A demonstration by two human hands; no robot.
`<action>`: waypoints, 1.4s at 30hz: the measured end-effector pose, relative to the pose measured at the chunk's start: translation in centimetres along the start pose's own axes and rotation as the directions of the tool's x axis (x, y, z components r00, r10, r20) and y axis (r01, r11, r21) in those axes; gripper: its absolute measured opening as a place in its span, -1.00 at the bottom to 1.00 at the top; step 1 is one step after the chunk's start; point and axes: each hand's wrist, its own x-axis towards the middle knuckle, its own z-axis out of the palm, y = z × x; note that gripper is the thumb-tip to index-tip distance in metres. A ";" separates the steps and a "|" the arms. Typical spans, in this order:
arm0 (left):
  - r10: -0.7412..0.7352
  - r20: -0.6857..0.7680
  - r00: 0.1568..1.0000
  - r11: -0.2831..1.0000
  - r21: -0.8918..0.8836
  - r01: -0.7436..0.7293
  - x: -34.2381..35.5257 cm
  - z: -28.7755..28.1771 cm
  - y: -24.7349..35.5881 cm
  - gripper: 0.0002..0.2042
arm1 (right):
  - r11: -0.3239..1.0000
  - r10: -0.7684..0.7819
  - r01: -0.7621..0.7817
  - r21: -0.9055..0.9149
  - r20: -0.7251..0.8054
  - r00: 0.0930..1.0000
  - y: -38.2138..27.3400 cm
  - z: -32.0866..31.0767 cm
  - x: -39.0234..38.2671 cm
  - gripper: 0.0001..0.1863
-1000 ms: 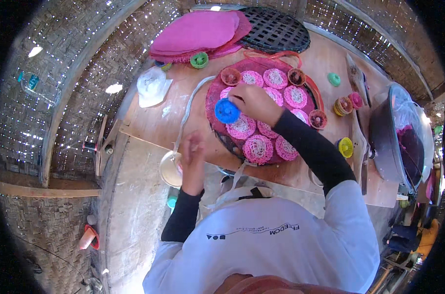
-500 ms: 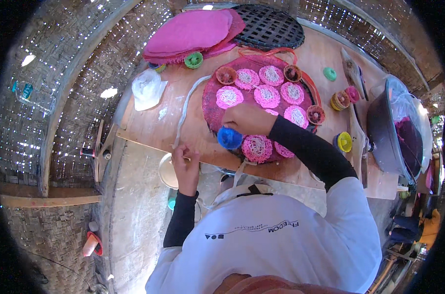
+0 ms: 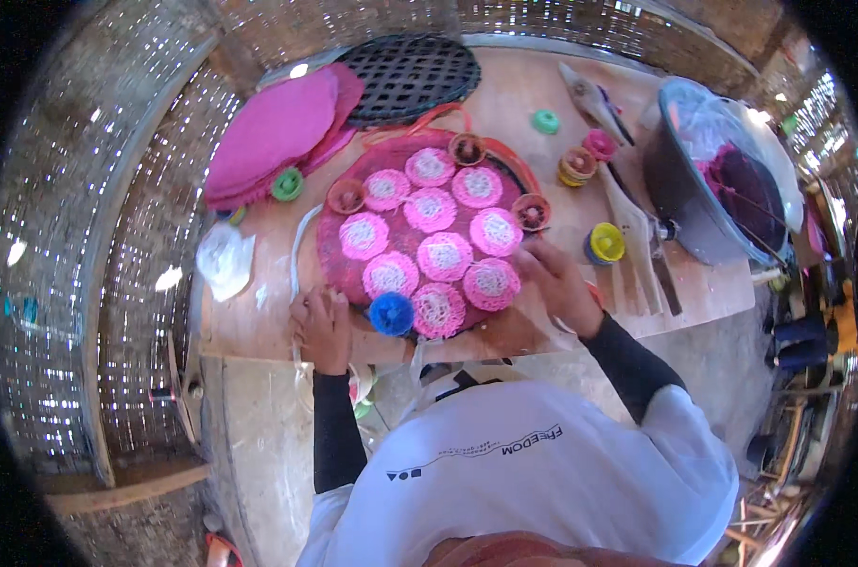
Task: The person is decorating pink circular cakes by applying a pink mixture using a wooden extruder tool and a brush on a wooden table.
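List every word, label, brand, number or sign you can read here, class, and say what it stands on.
White shirt: one upside-down dark capital word, legible but not copied here.
Same shirt: smaller print beside it, too small to read; small dark shapes at the line's end.
Blue piece and pink-and-white discs: no lettering visible.
No other text can be made out.

The discs (image 3: 443,256) look rough and lacy, the counter (image 3: 504,94) smooth wood, the tub (image 3: 684,222) smooth plastic.

Light-pricked woven walls (image 3: 178,142), wooden table (image 3: 509,90)
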 end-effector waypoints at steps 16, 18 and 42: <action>0.004 0.068 0.998 0.997 0.080 -0.009 2.5 1.9 -2.4 -0.65 | 0.753 0.147 -0.241 -0.612 -0.201 0.968 2.4 -4.1 2.2 -0.61; 0.009 0.064 0.998 0.997 0.074 -0.013 2.3 1.7 -1.8 -0.65 | 0.662 0.075 -0.238 -0.711 -0.252 0.965 4.2 -4.3 2.6 -0.63; -0.050 -0.143 0.988 0.990 -0.137 0.030 -0.3 -0.2 -2.9 -0.67 | 0.569 -0.047 -0.279 -0.774 -0.369 0.928 7.5 -25.4 23.6 -0.35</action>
